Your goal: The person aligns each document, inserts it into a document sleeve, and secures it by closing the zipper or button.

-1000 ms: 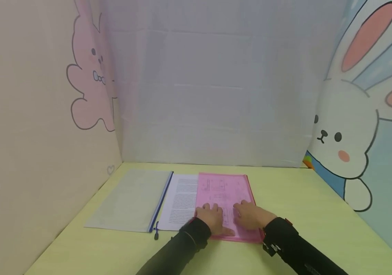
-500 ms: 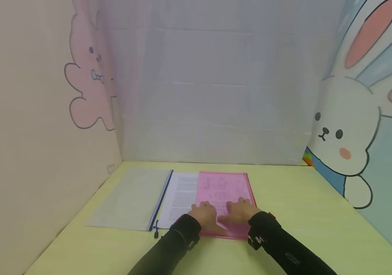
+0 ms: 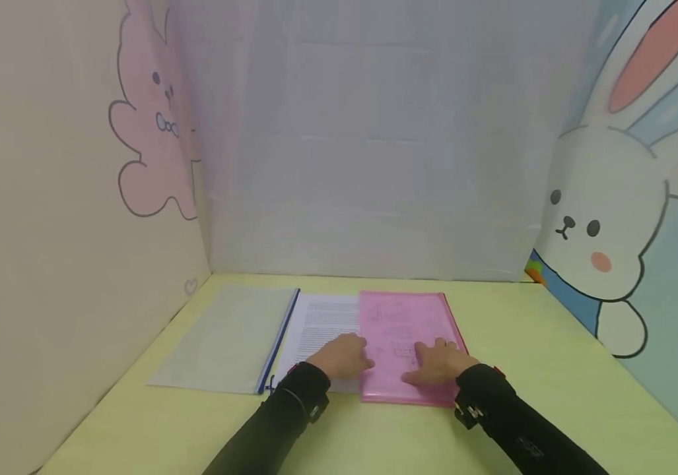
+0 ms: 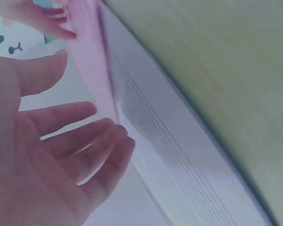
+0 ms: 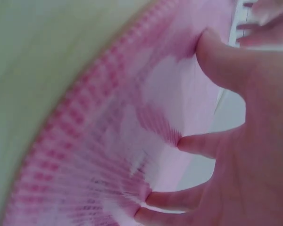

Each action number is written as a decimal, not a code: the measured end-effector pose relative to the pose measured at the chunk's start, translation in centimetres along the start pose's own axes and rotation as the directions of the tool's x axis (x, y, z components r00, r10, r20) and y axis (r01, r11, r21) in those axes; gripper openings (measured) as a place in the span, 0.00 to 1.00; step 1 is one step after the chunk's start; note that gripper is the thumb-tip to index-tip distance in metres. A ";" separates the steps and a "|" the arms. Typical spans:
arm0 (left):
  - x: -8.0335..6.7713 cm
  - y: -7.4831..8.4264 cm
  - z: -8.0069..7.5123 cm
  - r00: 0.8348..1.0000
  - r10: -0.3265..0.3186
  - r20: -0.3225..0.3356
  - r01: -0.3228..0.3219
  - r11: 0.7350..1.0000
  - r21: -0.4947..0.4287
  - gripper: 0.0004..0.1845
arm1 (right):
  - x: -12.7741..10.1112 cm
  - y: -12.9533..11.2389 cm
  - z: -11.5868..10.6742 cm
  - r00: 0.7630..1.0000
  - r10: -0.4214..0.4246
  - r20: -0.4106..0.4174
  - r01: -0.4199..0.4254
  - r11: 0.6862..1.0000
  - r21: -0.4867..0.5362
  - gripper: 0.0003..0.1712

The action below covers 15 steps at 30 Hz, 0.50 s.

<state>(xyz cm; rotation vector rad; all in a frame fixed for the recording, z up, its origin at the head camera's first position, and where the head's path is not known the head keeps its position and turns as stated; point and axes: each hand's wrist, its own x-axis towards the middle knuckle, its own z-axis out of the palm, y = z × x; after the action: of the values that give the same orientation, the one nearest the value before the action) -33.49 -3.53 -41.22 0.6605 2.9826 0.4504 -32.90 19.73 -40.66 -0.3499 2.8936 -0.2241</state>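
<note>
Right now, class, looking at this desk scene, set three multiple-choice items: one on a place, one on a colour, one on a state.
1. Where does the printed white paper sheet lie?
A. Between the two folders
B. On the wall
C. Right of the pink folder

2. What colour is the flat plastic folder under the right hand?
A. Green
B. Pink
C. Black

3. How are the left hand's fingers?
A. Clenched
B. Straight, relaxed
C. Curled round a pen

Answers: 1 A, the grey translucent zip folder lies left of it; 2 B, its surface is pink; 3 B, the wrist view shows them extended.
</note>
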 end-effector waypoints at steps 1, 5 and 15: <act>0.1 -0.6 -0.1 1.000 0.007 -0.017 -0.007 1.000 -0.004 0.17 | -0.1 0.8 -0.3 1.000 0.003 0.005 -0.003 1.000 -0.001 0.50; 0.2 -3.4 -0.6 0.996 0.013 -0.088 -0.011 1.000 0.018 0.19 | -0.4 3.8 -1.4 0.999 0.019 0.034 -0.019 1.000 0.005 0.50; -0.7 -12.2 -3.1 0.950 -0.128 -0.284 0.150 0.987 0.056 0.13 | -0.7 10.1 -2.1 0.995 0.059 0.084 -0.062 0.997 0.035 0.56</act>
<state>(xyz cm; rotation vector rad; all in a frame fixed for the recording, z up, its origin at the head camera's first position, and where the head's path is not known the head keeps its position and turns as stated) -38.18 -15.23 -41.88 0.4165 3.3005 0.4564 -34.90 29.90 -40.32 -0.2583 2.8098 -0.2476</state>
